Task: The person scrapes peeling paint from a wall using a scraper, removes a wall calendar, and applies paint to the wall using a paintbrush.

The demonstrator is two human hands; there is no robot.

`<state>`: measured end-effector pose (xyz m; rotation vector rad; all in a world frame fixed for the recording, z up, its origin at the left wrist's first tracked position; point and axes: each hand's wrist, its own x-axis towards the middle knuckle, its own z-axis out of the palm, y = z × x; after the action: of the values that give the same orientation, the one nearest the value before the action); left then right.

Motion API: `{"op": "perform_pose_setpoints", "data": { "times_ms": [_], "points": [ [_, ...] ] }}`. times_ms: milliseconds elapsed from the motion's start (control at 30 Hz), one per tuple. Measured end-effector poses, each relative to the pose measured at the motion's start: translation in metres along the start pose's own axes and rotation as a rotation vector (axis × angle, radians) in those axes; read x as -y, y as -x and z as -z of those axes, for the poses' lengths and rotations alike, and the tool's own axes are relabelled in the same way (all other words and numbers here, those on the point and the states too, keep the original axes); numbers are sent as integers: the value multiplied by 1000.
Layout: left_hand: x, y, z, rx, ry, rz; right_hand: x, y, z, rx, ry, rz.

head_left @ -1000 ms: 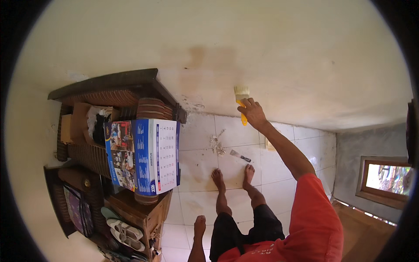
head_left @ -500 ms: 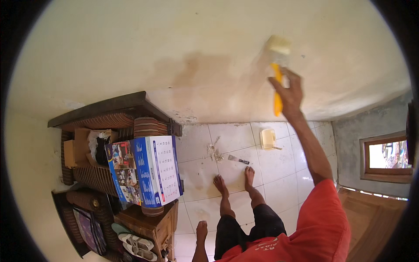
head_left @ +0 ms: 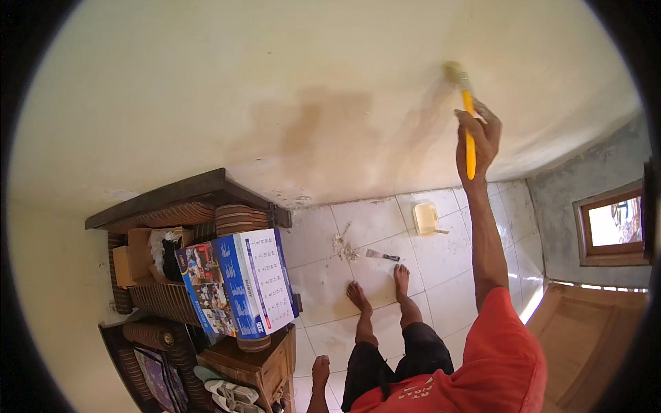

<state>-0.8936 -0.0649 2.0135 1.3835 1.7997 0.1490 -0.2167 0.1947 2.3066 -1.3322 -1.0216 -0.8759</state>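
My right hand (head_left: 480, 141) grips the yellow handle of a flat paintbrush (head_left: 469, 138), arm stretched up and forward. The brush's pale bristles press against the cream wall (head_left: 358, 55), and the arm's shadow falls beside them. Low beside my dark shorts hangs my left hand (head_left: 321, 372). It shows small and blunt, its fingers too indistinct to tell open from closed, and no object shows in it. On the tiles ahead of my bare feet are a scraper (head_left: 382, 255) with a dark handle and a pale yellow tub (head_left: 426, 218) with a stick-like handle poking out.
Paint scraps (head_left: 344, 248) lie near the scraper. Left stands a striped sofa (head_left: 165, 298), bearing an open cardboard box (head_left: 140, 255) and a large calendar (head_left: 237, 282). Sandals (head_left: 234, 396) sit by a wooden cabinet (head_left: 251, 354). At right are a window (head_left: 615, 224) and wooden panel (head_left: 585, 337).
My right hand and the brush have shifted to the right along the wall, the bristles now turned edge-on. The whole view has tilted slightly; the left hand still hangs low.
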Motion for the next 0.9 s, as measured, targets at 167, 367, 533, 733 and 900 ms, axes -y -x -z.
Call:
{"op": "perform_pose_setpoints", "data": {
  "times_ms": [167,367,533,733,900],
  "points": [
    [-28,-7,-6,7,-43,10,-19,92,-39,313,15,29],
    [-44,0,1,39,-21,13,13,105,-44,868,-231,39],
    [-45,3,33,17,-31,-92,34,-40,-6,345,-98,3],
    [-86,-1,55,41,27,-81,77,-21,-33,251,-87,-33],
    [-87,4,71,39,-13,-58,103,40,-77,734,-160,131]
  ]
}}
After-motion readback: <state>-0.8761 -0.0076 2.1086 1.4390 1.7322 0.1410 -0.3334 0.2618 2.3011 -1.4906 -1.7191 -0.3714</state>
